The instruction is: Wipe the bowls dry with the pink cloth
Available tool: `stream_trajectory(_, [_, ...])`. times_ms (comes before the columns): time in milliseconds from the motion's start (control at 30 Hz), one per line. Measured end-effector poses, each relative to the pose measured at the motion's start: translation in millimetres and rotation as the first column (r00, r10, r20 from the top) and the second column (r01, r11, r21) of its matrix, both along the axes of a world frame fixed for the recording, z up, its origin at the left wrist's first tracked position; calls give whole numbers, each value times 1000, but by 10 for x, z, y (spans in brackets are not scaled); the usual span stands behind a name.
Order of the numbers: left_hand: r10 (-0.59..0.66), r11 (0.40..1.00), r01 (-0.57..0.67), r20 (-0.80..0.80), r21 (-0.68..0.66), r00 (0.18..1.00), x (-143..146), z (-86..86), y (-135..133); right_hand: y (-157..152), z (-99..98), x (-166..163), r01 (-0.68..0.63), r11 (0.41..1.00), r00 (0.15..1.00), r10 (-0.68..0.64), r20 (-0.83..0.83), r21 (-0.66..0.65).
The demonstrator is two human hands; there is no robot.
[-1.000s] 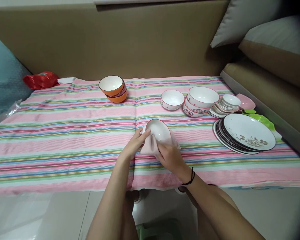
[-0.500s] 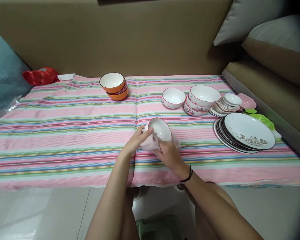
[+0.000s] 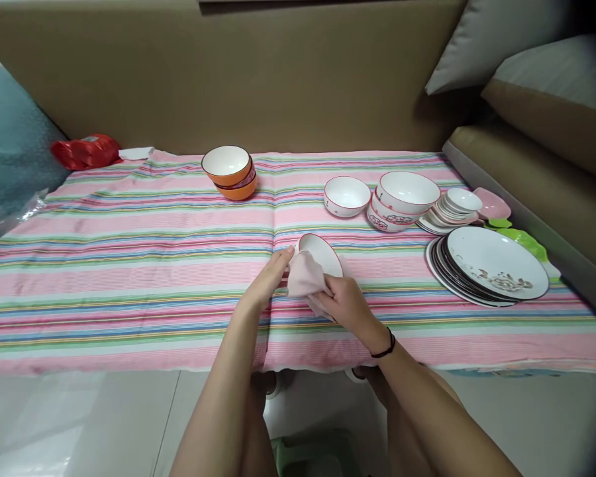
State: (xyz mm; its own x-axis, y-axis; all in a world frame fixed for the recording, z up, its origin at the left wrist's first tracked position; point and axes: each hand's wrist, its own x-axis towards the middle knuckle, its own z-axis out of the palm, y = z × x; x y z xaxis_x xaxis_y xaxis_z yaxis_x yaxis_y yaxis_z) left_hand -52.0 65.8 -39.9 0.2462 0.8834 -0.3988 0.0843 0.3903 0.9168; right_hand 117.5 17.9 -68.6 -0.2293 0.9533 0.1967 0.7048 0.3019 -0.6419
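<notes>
A bowl [image 3: 322, 253] is being wiped near the cloth-covered table's [image 3: 129, 265] front edge. It is tilted and steadied at its rim by the left hand [image 3: 269, 279], fingers curled on it. A pink cloth [image 3: 305, 278] is pinched in the right hand [image 3: 345, 303] and pressed against the bowl. Turning the bowl is likely called for next, to reach unwiped parts.
</notes>
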Motion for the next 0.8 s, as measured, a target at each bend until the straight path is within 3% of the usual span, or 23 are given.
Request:
stream_trajectory(67, [4, 1000, -3, 35, -19, 999, 4, -30, 18, 8, -13, 39, 21, 1000, 998, -22, -51, -11])
stream_trajectory(233, [10, 1000, -10, 51, 0, 999, 21, -66, 36, 77, -123, 176, -106, 988, 984, 88, 154, 112])
stream_trajectory(367, [-10, 1000, 9, 45, 7, 999, 27, -59, 28, 118, -96, 173, -96, 994, 971, 80, 226, 58])
stream_trajectory(433, [2, 1000, -2, 37, 12, 999, 27, -53, 26, 129, -48, 143, -66, 998, 984, 64, 163, 7])
stream_trajectory(533, [26, 999, -25, 48, -21, 999, 26, -44, 28, 139, 12, 132, 26, 996, 986, -39, -163, -80])
stream_trajectory(600, [38, 999, -36, 72, -33, 997, 35, -43, 29, 142, 33, 150, 33, 983, 870, -118, -479, -181])
stream_trajectory(667, [56, 998, -52, 112, -33, 992, 60, -46, 24, 143, 45, 160, -13, 950, 626, -236, -743, -312])
stream_trajectory(733, [92, 995, -87, 183, -40, 979, 102, -57, 15, 145, 54, 140, -78, 910, 343, -360, -868, -408])
stream_trajectory(800, [170, 985, -158, 269, -67, 948, 157, -75, 6, 155, 53, 90, -137, 876, 147, -443, -884, -462])
